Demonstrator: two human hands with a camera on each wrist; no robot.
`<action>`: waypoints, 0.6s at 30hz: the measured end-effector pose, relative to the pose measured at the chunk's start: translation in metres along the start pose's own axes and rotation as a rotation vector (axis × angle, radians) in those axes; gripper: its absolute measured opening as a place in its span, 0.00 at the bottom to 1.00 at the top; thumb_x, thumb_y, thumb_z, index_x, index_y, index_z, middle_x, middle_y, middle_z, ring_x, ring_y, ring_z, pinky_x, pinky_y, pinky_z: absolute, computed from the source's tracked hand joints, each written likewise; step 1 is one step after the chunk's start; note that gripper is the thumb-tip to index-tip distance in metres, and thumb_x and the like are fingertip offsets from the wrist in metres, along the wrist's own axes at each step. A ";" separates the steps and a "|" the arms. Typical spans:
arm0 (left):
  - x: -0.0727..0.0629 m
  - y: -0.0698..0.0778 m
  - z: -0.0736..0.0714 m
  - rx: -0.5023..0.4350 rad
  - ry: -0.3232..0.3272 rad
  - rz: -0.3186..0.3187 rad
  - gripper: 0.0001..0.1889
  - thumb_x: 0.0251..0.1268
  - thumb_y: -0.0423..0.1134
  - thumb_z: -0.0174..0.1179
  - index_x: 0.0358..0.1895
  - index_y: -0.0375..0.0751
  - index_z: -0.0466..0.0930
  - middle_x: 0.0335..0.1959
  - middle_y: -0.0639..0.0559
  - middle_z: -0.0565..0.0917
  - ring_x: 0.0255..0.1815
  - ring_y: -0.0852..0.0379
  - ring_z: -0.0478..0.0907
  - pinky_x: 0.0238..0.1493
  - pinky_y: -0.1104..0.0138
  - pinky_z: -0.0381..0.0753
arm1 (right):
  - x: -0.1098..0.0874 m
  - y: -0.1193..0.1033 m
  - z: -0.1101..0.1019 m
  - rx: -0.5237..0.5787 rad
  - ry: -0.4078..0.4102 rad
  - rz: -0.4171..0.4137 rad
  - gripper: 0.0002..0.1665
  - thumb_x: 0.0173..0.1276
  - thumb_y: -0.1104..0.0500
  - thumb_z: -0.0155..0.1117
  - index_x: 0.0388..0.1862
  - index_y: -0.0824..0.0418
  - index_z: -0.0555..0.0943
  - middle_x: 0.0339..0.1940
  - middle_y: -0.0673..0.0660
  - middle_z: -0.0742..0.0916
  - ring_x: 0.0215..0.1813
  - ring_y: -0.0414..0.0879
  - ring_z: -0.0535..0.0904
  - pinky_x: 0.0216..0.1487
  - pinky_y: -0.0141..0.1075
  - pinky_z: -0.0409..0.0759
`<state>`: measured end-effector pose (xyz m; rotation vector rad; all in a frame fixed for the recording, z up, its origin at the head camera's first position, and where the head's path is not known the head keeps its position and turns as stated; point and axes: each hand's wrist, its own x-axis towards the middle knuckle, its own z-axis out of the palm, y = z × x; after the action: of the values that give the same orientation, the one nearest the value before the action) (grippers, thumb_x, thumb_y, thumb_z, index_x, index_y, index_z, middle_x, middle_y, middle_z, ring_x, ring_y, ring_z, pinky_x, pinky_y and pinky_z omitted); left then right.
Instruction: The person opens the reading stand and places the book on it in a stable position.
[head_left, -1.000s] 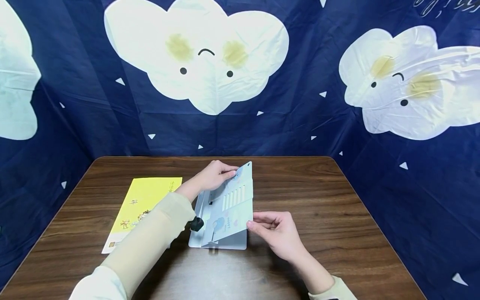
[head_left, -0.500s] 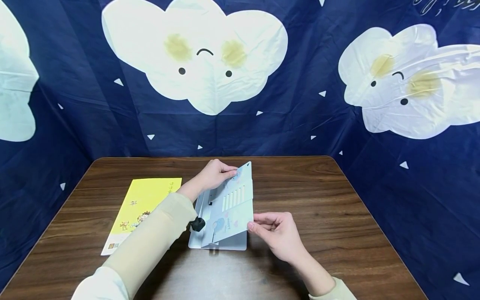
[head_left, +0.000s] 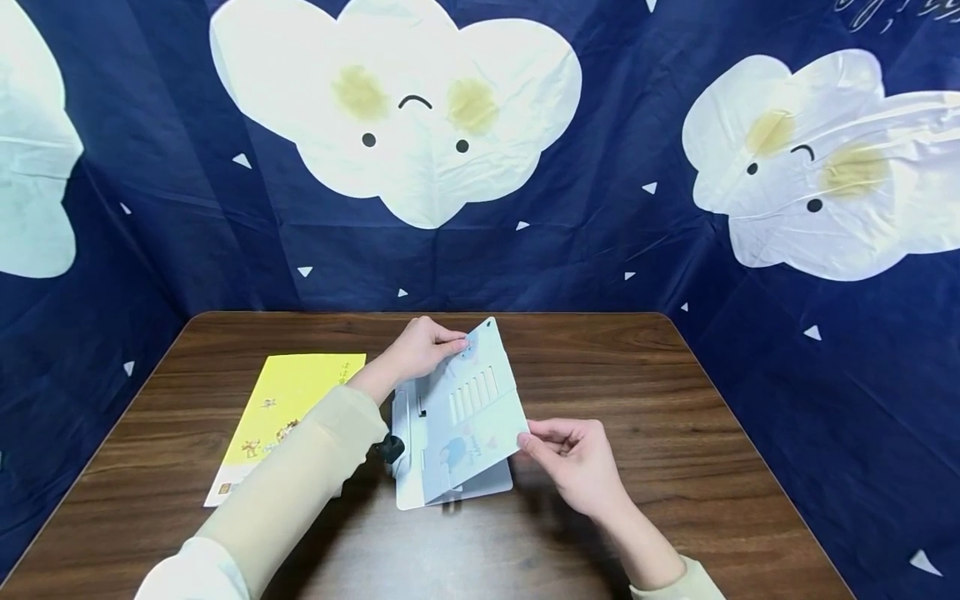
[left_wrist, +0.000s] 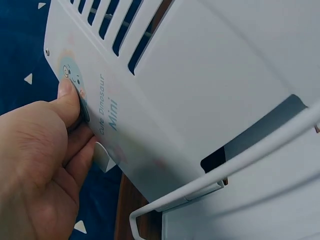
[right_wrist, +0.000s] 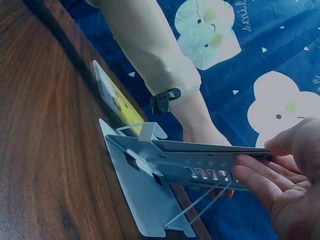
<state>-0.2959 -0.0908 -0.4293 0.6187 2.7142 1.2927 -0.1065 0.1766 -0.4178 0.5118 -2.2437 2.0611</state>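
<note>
A light blue metal book stand (head_left: 450, 429) is on the table, its slotted front panel tilted up from a flat base plate (head_left: 491, 483). My left hand (head_left: 420, 348) pinches the panel's far upper edge, thumb on the printed dinosaur face in the left wrist view. "Cute Dinosaur Mini" is printed on that panel. With thumb and fingers, my right hand (head_left: 573, 462) pinches the panel's right edge nearer me. A white wire bar (left_wrist: 250, 150) crosses the stand's lower part. Thin wire legs (right_wrist: 200, 205) run between panel and base in the right wrist view.
A yellow book (head_left: 307, 392) lies on the left of the brown wooden table (head_left: 600, 367), partly covered by my left forearm. A dark blue cloth (head_left: 480, 267) with white clouds hangs behind the table and along its sides.
The stand has turned and shifted slightly right, its near end swinging toward the right. My right hand has moved right with the edge; my left hand has moved slightly left.
</note>
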 end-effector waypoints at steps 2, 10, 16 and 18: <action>-0.001 0.000 -0.001 0.007 0.009 0.003 0.13 0.78 0.44 0.66 0.58 0.44 0.90 0.56 0.50 0.89 0.59 0.53 0.85 0.54 0.59 0.85 | 0.000 0.000 -0.001 0.002 0.007 -0.001 0.09 0.69 0.75 0.70 0.46 0.80 0.87 0.41 0.70 0.91 0.36 0.51 0.92 0.43 0.46 0.90; -0.004 -0.002 -0.006 -0.001 0.034 -0.043 0.13 0.76 0.44 0.68 0.56 0.45 0.91 0.54 0.49 0.90 0.56 0.54 0.86 0.49 0.60 0.86 | 0.004 0.002 -0.006 -0.012 0.037 0.000 0.08 0.69 0.74 0.70 0.45 0.79 0.87 0.39 0.69 0.91 0.33 0.51 0.92 0.44 0.47 0.89; -0.006 -0.005 -0.008 -0.019 0.066 -0.089 0.12 0.75 0.45 0.69 0.53 0.46 0.93 0.51 0.50 0.91 0.53 0.54 0.86 0.47 0.60 0.86 | 0.009 0.004 -0.011 -0.015 0.066 0.011 0.07 0.69 0.74 0.70 0.44 0.78 0.88 0.38 0.69 0.91 0.33 0.56 0.92 0.42 0.44 0.90; -0.007 -0.006 -0.009 -0.017 0.072 -0.093 0.11 0.75 0.44 0.69 0.53 0.45 0.93 0.50 0.50 0.91 0.52 0.54 0.86 0.46 0.61 0.86 | 0.011 0.005 -0.013 -0.023 0.076 0.017 0.07 0.69 0.74 0.71 0.44 0.78 0.88 0.38 0.69 0.91 0.34 0.60 0.91 0.42 0.47 0.90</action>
<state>-0.2932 -0.1030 -0.4289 0.4463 2.7490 1.3398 -0.1202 0.1874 -0.4181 0.4061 -2.2336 2.0244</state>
